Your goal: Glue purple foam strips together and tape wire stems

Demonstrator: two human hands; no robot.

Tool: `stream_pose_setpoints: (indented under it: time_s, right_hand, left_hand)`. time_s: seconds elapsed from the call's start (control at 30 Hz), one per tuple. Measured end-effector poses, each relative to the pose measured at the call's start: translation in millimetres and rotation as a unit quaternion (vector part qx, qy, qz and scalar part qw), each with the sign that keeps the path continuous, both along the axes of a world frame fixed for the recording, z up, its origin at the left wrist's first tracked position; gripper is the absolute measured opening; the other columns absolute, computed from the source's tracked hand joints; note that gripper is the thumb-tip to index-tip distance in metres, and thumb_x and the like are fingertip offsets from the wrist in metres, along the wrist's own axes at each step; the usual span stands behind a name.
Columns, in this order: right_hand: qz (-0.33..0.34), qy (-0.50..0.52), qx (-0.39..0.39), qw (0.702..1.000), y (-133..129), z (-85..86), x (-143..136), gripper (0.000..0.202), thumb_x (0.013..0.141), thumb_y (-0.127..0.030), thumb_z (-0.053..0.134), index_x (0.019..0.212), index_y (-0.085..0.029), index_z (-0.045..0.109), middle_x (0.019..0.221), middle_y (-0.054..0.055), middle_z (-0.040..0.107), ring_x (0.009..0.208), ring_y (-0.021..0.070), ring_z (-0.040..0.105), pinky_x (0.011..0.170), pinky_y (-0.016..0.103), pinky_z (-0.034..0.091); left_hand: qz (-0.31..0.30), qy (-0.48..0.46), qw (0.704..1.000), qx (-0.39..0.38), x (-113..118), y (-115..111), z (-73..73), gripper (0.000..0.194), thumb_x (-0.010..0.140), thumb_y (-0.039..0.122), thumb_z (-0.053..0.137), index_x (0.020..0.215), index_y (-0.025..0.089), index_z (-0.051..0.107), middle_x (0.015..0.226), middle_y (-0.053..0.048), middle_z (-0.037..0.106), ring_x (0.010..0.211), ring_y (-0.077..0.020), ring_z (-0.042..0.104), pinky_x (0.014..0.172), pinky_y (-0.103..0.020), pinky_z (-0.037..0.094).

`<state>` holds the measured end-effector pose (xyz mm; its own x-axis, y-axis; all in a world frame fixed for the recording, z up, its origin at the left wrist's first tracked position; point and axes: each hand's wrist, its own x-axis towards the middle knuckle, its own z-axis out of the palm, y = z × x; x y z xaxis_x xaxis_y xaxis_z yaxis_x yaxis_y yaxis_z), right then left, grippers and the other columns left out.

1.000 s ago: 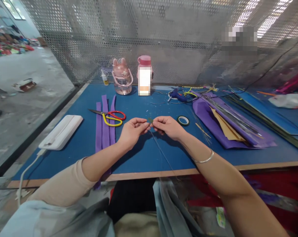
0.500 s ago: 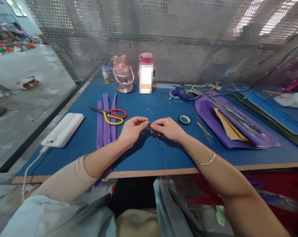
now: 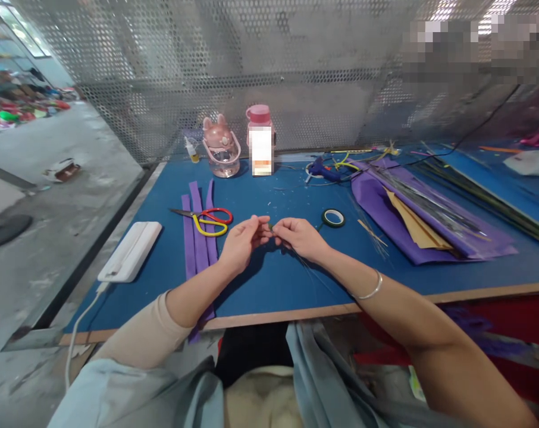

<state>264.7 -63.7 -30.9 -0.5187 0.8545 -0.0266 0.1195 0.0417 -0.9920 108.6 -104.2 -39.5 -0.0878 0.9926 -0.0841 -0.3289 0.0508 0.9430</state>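
Observation:
My right hand (image 3: pixel 301 236) pinches thin wires (image 3: pixel 312 272) between thumb and fingers; they trail down to the right over the blue table. A small dark green bit (image 3: pixel 270 227) shows at its fingertips, too small to make out clearly. Facing it, my left hand (image 3: pixel 247 239) has loosely curled fingers and a raised thumb, with the fingertips close beside the green bit. Right of my hands lies a roll of dark green tape (image 3: pixel 332 218). To the left, scissors with one red and one yellow handle (image 3: pixel 211 221) rest across purple strips (image 3: pixel 201 246).
A white power bank (image 3: pixel 130 251) with a cable lies left. Behind stand a pink-lidded jug (image 3: pixel 222 148), a pink-capped bottle (image 3: pixel 259 119) and a small dropper bottle (image 3: pixel 191 150). A blue glue gun (image 3: pixel 325 170), purple wrapping (image 3: pixel 385 220) and green stems (image 3: pixel 488 196) lie right.
My left thumb has lifted and its fingers have loosened from the green bit, which my right hand still pinches. The whole view has shifted slightly.

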Motion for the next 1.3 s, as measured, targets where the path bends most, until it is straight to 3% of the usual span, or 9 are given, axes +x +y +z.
stream_pose_setpoints:
  time_s: [0.1,0.23,0.57,0.77,0.9,1.13,1.3]
  right_hand:
    - [0.009,-0.029,0.015,0.999,0.4,0.6,2.4,0.025,0.083,-0.037,0.057,0.069,-0.017,0.056,0.055,-0.004,0.058,0.042,0.0053,0.044,0.042,0.019,0.031]
    - [0.026,-0.014,-0.026,0.999,0.9,-0.1,4.9,0.026,0.083,-0.042,0.059,0.074,-0.018,0.056,0.05,-0.006,0.052,0.04,0.0055,0.044,0.04,0.019,0.031]
    - [0.092,0.023,-0.089,0.991,1.3,3.6,8.9,0.035,0.074,-0.049,0.071,0.075,-0.017,0.057,0.055,-0.005,0.058,0.041,0.0041,0.044,0.039,0.018,0.028]
    - [0.083,0.018,-0.08,0.993,0.7,5.4,9.6,0.035,0.071,-0.047,0.074,0.072,-0.016,0.057,0.053,-0.005,0.058,0.041,0.004,0.045,0.041,0.018,0.029]
    - [0.077,0.012,-0.067,0.995,1.9,3.9,10.2,0.034,0.072,-0.046,0.073,0.072,-0.016,0.058,0.054,-0.004,0.059,0.041,0.0042,0.045,0.041,0.018,0.029]
    - [0.046,0.003,-0.038,0.998,2.6,3.0,9.4,0.029,0.073,-0.044,0.07,0.075,-0.016,0.06,0.055,-0.003,0.06,0.042,0.0054,0.046,0.041,0.019,0.032]
    - [0.047,-0.021,-0.003,0.999,0.2,1.9,7.2,0.025,0.076,-0.04,0.068,0.074,-0.016,0.061,0.056,-0.002,0.061,0.042,0.0056,0.046,0.042,0.02,0.034]
  left_hand:
    - [-0.017,0.002,1.0,0.018,-0.7,-0.8,1.0,0.047,0.068,0.045,0.079,0.103,0.016,0.066,0.078,-0.001,0.067,0.067,-0.0091,0.063,0.068,-0.023,0.05]
    - [0.006,0.06,0.997,0.05,1.0,-1.2,2.2,0.042,0.064,0.027,0.08,0.102,0.017,0.064,0.074,0.003,0.065,0.067,-0.0081,0.061,0.07,-0.023,0.049]
    - [0.051,0.108,0.987,0.11,3.3,-1.7,4.9,0.032,0.07,0.024,0.071,0.1,0.019,0.066,0.077,0.002,0.065,0.067,-0.0092,0.059,0.067,-0.023,0.048]
    - [0.039,0.191,0.98,0.05,-1.1,-0.4,3.8,0.018,0.069,0.034,0.073,0.07,0.017,0.067,0.058,0.002,0.058,0.048,-0.0074,0.043,0.048,-0.022,0.035]
    - [0.0,0.137,0.989,0.047,1.8,-2.2,6.6,0.019,0.07,0.035,0.073,0.079,0.018,0.072,0.064,0.001,0.063,0.05,-0.0071,0.043,0.049,-0.022,0.034]
    - [-0.063,-0.073,0.995,0.0,4.7,-2.3,7.3,0.029,0.064,0.043,0.08,0.077,0.019,0.071,0.07,0.0,0.063,0.062,-0.0095,0.055,0.058,-0.022,0.045]
    - [-0.05,-0.061,0.997,-0.016,3.5,1.4,4.0,0.036,0.056,0.045,0.086,0.065,0.016,0.067,0.065,0.001,0.062,0.059,-0.0077,0.055,0.061,-0.022,0.047]
